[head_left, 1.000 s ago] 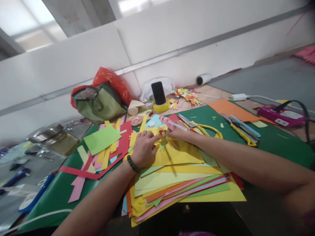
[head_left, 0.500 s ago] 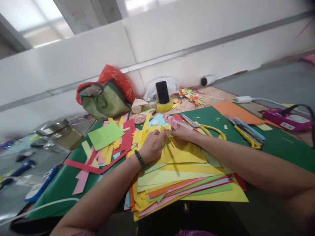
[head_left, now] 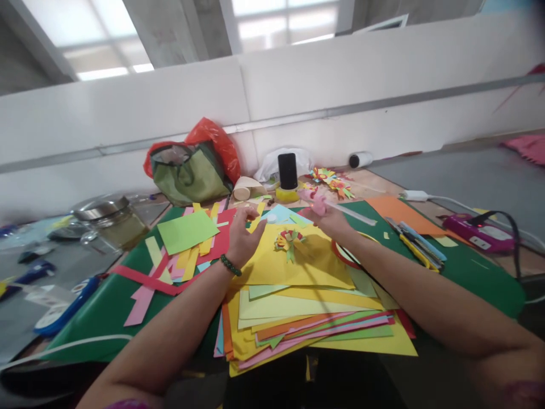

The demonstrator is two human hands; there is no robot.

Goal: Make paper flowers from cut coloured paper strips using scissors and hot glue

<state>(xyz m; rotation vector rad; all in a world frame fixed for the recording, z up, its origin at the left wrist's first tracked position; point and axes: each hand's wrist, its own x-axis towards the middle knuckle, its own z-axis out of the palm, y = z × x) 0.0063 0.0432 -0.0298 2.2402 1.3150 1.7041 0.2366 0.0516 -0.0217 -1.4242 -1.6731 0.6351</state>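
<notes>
While the paper flower (head_left: 289, 240) lies on the yellow sheet (head_left: 306, 270) between both hands, the right hand (head_left: 334, 222) has its fingers closed round a pink glue gun (head_left: 314, 202), probably keeping it off the paper. The left hand (head_left: 243, 241) hovers with loosely spread, empty fingers.

You're at a craft desk in an office-like room: a green cutting mat (head_left: 468, 270) carries a stack of coloured paper (head_left: 298, 309), paper strips (head_left: 187, 261) on its left, cutters (head_left: 415, 241) on its right, and a white partition (head_left: 340, 74) behind it.
</notes>
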